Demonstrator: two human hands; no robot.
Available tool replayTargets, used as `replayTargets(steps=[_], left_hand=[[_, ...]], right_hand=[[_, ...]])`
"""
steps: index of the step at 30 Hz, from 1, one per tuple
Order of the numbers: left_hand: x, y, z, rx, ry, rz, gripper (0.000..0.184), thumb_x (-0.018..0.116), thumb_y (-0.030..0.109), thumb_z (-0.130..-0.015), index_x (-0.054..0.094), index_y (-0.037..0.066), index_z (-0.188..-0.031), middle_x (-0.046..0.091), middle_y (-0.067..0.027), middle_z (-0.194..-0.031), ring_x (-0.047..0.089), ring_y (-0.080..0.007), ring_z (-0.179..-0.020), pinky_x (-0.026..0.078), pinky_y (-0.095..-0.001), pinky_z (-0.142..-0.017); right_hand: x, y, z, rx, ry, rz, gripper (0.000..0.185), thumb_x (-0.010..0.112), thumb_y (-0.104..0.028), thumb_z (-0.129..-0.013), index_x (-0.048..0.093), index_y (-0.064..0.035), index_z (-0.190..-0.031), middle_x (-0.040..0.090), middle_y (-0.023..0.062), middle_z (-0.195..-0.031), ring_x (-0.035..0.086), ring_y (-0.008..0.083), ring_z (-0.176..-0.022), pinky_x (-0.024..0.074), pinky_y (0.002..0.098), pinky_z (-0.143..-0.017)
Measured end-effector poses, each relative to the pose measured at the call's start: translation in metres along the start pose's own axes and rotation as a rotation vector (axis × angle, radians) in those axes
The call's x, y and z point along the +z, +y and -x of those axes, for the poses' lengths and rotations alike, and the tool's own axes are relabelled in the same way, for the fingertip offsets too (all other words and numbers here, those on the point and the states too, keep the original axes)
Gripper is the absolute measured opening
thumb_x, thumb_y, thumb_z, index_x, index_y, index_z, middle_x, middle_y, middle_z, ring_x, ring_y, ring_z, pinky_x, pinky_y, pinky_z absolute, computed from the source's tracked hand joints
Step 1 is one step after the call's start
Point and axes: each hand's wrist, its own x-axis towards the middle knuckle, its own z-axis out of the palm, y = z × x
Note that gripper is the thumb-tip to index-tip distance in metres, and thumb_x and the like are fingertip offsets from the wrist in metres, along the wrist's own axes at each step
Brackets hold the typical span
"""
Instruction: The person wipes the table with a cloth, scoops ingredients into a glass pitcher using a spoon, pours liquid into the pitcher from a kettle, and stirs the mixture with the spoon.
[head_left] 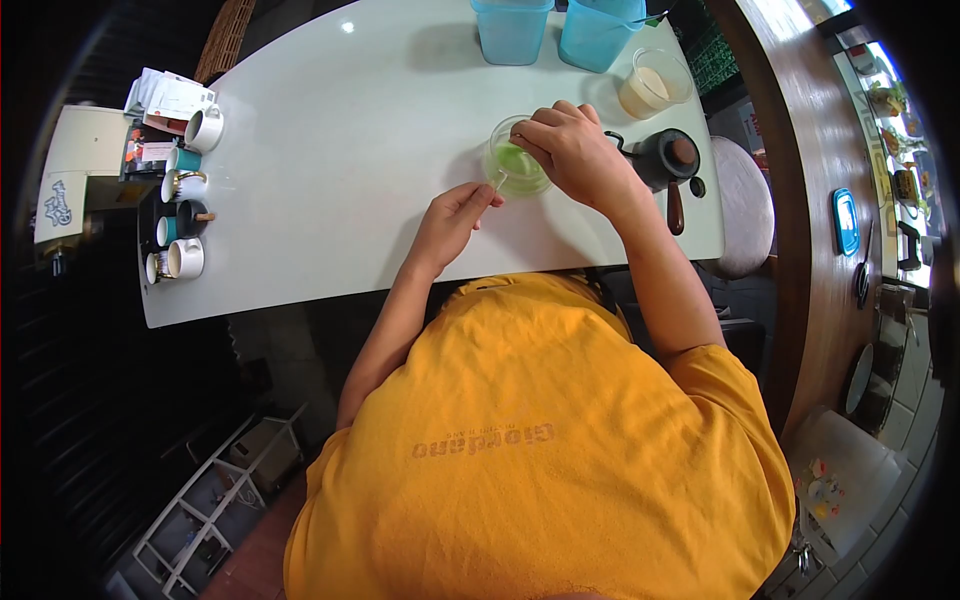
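A clear cup (518, 178) with pale green liquid in it stands near the table's front edge. My left hand (450, 225) is at its near left side, thumb and fingers pinched on the cup's small clear handle. Over the cup's right rim reaches my right hand (575, 150), its fingers closed and pointing down toward the liquid. Whatever those fingers hold, if anything, is hidden. Just right of that hand sits a black pot (660, 158) with a brown knob and a brown side handle. A clear container of cream-coloured contents (645, 92) stands behind the pot.
Two blue plastic containers (512, 35) stand at the table's far edge, one with a utensil handle showing. Several mugs (186, 258) line the left edge beside a stack of papers (172, 98). A grey rounded seat (742, 205) is beyond the right edge.
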Motion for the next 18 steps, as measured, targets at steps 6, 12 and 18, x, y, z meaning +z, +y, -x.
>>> replayTargets(steps=[6,12,18], left_hand=[[0.002,-0.004,0.0,0.022,0.011,0.011,0.033,0.052,0.036,-0.098,0.067,0.007,-0.093,0.049,0.0062,-0.068,0.042,-0.0024,-0.062,0.034,-0.0184,-0.056],[0.002,-0.002,0.0,0.019,0.01,0.003,0.033,0.052,0.036,-0.098,0.067,0.007,-0.093,0.049,0.0061,-0.068,0.042,-0.0026,-0.062,0.034,-0.0186,-0.056],[0.002,-0.004,0.001,0.029,0.014,0.002,0.033,0.052,0.036,-0.098,0.067,0.007,-0.092,0.048,0.0061,-0.068,0.042,-0.0031,-0.063,0.034,-0.0189,-0.056]], right_hand=[[-0.001,-0.001,0.003,-0.081,-0.029,-0.112,0.012,0.06,-0.016,-0.09,0.068,-0.0117,-0.097,0.066,0.0013,-0.088,0.055,0.0232,-0.091,0.0408,0.0362,-0.084],[-0.003,0.003,0.004,-0.071,-0.098,-0.105,0.013,0.059,-0.017,-0.09,0.068,-0.0115,-0.098,0.066,0.0012,-0.089,0.055,0.0227,-0.091,0.0406,0.0363,-0.084],[0.002,0.007,0.002,-0.114,-0.032,-0.085,0.013,0.059,-0.018,-0.09,0.068,-0.0129,-0.098,0.066,-0.0001,-0.089,0.055,0.0221,-0.09,0.0408,0.0357,-0.084]])
